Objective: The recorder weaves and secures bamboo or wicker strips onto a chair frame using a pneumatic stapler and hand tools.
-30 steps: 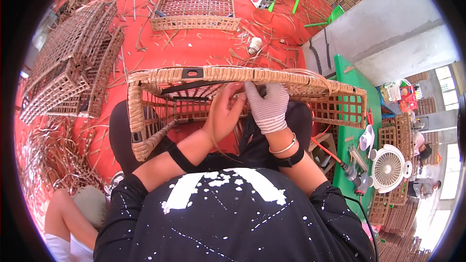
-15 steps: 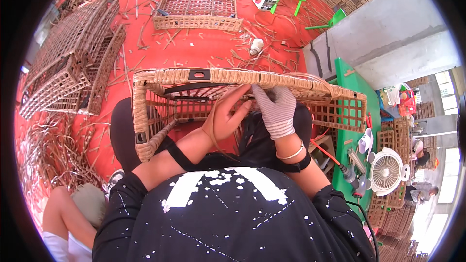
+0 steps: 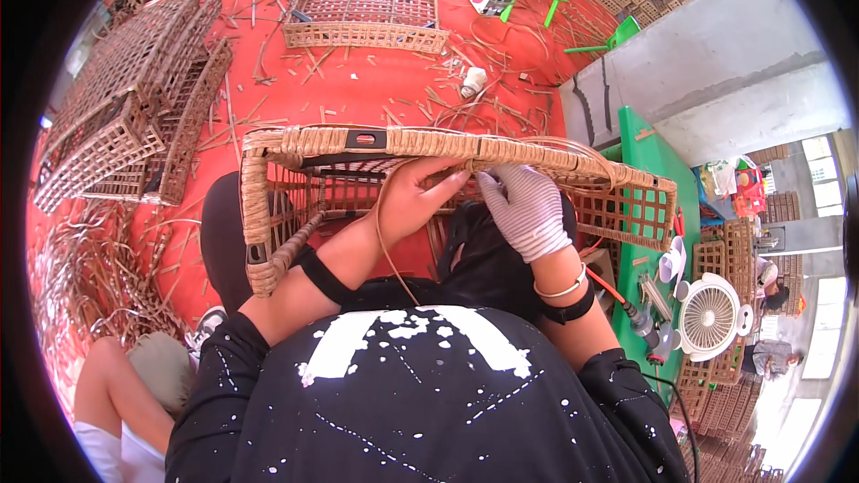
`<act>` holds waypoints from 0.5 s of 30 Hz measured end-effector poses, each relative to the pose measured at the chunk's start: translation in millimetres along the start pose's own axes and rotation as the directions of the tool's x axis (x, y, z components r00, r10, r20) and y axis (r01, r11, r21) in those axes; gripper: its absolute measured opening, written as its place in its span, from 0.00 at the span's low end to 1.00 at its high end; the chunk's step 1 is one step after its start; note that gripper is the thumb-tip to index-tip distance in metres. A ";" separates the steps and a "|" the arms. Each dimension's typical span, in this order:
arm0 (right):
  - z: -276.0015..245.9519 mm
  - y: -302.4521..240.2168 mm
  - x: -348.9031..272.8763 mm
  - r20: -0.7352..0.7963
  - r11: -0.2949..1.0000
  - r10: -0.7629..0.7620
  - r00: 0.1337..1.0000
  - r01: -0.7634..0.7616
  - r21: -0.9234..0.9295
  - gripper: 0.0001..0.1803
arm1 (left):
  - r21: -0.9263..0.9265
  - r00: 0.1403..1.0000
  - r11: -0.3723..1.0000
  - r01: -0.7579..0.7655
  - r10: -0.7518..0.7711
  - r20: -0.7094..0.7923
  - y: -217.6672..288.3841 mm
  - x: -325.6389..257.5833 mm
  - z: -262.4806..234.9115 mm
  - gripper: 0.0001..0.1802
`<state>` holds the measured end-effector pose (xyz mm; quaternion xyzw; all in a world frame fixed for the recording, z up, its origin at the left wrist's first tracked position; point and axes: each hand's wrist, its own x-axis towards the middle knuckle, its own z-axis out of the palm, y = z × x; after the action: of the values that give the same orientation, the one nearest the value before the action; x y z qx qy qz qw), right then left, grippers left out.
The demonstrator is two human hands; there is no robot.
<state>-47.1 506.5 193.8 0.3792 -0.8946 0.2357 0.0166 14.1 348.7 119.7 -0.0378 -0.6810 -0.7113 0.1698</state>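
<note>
A wicker basket frame, partly wrapped with tan strip along its rim, rests tilted across my lap. My bare left hand reaches under the rim, thumb and fingers closing on its middle. A loose tan strip arcs from the rim past my left wrist and down to my lap. My right hand, in a striped white glove, is beside the left one, just below the rim. Its fingers are curled together at the rim; whatever they pinch is hidden. More loose strip loops over the basket's right part.
A green table at my right bears a corded power tool and a white fan. Woven frames stack at the left, above heaped strips. Another frame lies ahead. A person's bare leg is at lower left.
My right hand has moved slightly right and down from the rim's middle. My left hand has shifted a little, and the hanging strip now bows further left.
</note>
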 end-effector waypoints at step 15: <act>-21.4 -20.7 -14.7 0.184 0.948 0.076 0.980 -0.128 0.292 0.14 | 0.117 0.995 0.991 -0.058 0.067 -0.074 4.1 -9.6 7.1 0.13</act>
<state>-25.6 513.2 218.2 0.3491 -0.8646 0.3371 -0.1305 23.1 357.4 121.3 -0.0215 -0.7120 -0.6664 0.2205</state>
